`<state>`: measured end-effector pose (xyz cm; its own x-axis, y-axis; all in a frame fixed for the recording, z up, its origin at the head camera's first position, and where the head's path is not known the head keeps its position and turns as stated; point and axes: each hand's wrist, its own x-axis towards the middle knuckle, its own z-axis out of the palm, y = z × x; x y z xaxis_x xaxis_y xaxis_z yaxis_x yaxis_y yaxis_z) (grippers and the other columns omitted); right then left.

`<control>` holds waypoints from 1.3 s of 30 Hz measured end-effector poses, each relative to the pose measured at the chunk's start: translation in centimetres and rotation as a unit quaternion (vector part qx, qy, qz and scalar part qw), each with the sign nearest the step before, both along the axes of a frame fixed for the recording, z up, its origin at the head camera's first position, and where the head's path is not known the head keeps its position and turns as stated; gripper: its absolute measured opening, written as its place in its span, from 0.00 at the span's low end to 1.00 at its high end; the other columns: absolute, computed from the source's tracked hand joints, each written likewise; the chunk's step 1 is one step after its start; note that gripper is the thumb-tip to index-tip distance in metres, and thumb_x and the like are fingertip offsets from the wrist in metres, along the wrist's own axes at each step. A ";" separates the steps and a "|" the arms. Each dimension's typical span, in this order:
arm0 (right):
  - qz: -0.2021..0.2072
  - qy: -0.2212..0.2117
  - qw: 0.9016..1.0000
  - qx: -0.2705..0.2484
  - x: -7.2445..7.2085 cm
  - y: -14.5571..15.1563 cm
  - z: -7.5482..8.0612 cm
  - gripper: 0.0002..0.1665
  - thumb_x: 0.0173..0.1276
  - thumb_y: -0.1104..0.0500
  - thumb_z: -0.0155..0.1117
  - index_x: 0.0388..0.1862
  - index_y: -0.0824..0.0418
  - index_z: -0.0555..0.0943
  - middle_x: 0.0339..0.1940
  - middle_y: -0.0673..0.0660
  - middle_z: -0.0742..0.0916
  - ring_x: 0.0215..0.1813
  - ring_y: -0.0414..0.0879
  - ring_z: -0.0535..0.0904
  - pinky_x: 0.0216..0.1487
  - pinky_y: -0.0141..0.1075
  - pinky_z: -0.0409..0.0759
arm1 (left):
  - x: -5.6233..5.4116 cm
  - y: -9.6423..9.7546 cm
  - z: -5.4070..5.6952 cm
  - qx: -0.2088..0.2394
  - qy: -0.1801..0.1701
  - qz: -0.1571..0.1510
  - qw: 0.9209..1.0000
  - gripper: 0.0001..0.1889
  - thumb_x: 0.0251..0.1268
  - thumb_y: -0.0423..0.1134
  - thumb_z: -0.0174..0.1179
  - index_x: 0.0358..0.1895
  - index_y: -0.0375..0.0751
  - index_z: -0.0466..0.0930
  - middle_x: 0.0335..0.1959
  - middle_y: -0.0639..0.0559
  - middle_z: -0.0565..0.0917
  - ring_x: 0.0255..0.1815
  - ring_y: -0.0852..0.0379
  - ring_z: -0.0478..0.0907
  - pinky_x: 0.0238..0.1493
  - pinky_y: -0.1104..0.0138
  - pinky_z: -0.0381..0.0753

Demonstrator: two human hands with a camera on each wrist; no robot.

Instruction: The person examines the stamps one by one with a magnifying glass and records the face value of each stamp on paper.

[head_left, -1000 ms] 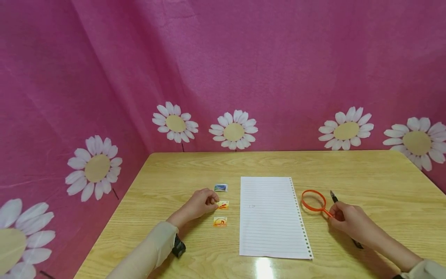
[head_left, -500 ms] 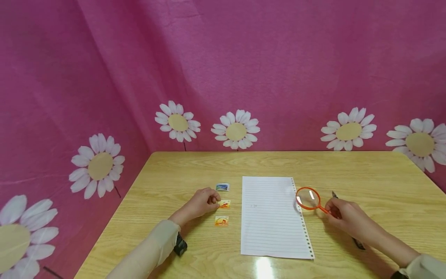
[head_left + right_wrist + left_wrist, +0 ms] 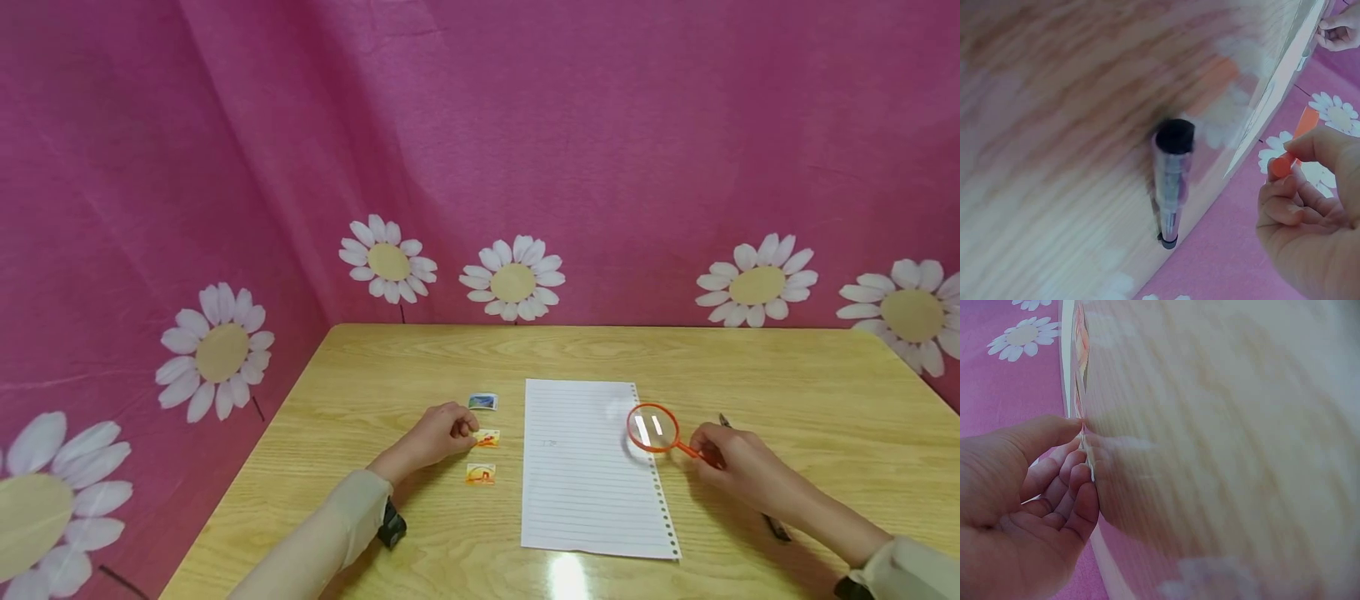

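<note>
A right hand pinches an orange magnifier by its handle, presumably keeping the glass unobstructed above the lined sheet's punched edge; left of the sheet, a left hand, fingers bent, touches a yellow picture slip, its grip unclear.

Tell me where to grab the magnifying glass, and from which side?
Probably best to hold the magnifying glass by its slim handle, coming from your right: the handle points that way, away from the round lens. The right hand pinches it there.

Only a faint handwritten mark can be made out on the lined sheet, too blurred to be read
</note>
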<state>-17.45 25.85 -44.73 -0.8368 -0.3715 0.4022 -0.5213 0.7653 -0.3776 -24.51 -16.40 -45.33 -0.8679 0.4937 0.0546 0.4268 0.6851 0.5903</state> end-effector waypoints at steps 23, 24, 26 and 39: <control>0.082 0.042 0.996 0.008 -1.4 -2.4 0.3 0.17 0.50 0.72 0.73 0.27 0.57 0.74 0.21 0.40 0.71 0.26 0.26 0.60 0.24 0.24 0.62 | 0.0 -0.1 0.2 0.003 0.006 -0.008 1.000 0.04 0.60 0.30 0.66 0.36 0.36 0.79 0.30 0.48 0.77 0.32 0.61 0.69 0.36 0.74 0.69; 0.082 0.042 0.996 0.011 -1.4 -2.6 0.4 0.17 0.51 0.72 0.73 0.27 0.57 0.74 0.21 0.40 0.71 0.26 0.26 0.60 0.24 0.24 0.62 | 0.0 -0.1 0.2 0.004 0.006 -0.009 1.000 0.04 0.61 0.30 0.66 0.36 0.36 0.79 0.30 0.48 0.77 0.32 0.61 0.69 0.36 0.74 0.69; 0.081 0.043 0.996 0.015 -1.4 -2.8 0.5 0.16 0.51 0.71 0.73 0.27 0.56 0.75 0.21 0.40 0.71 0.26 0.26 0.60 0.24 0.24 0.62 | 0.1 -0.2 0.2 0.006 0.004 -0.010 1.000 0.04 0.61 0.30 0.65 0.36 0.36 0.79 0.31 0.47 0.77 0.32 0.61 0.69 0.36 0.74 0.69; 0.112 0.032 0.993 0.013 -1.7 -4.0 0.8 0.16 0.50 0.74 0.71 0.29 0.58 0.75 0.22 0.40 0.73 0.27 0.26 0.62 0.24 0.24 0.64 | 0.2 0.1 0.5 -0.005 -0.013 -0.001 1.000 0.05 0.62 0.29 0.64 0.40 0.35 0.81 0.32 0.48 0.77 0.32 0.60 0.68 0.36 0.73 0.69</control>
